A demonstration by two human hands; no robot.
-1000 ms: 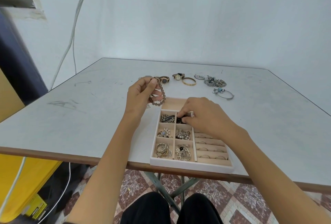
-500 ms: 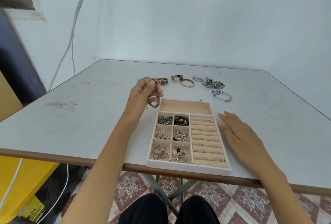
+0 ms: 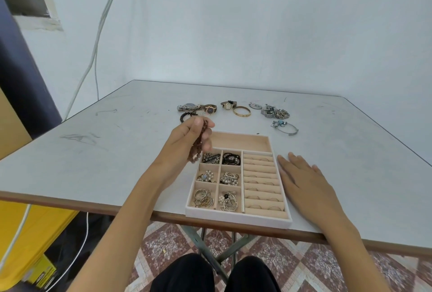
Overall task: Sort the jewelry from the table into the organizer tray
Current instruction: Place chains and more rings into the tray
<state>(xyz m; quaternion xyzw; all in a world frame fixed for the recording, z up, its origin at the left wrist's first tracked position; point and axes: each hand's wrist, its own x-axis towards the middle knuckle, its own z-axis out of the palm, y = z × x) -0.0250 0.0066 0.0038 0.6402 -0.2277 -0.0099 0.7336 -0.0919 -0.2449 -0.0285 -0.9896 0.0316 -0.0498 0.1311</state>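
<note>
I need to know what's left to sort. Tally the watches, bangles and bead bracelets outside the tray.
Watches: 3
Bangles: 2
Bead bracelets: 2, one in the left hand
Total: 7
Silver heap and small silver piece left out: kind unclear.

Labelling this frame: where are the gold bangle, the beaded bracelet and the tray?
gold bangle [image 3: 242, 115]: head view, front rim
beaded bracelet [image 3: 194, 155]: head view, hanging beads
tray [image 3: 238, 218]: head view, front wall

Soft even light filling the scene, shadows falling faint; wide-angle bowing the table [image 3: 105, 158] edges, lower-left corner blurring.
</note>
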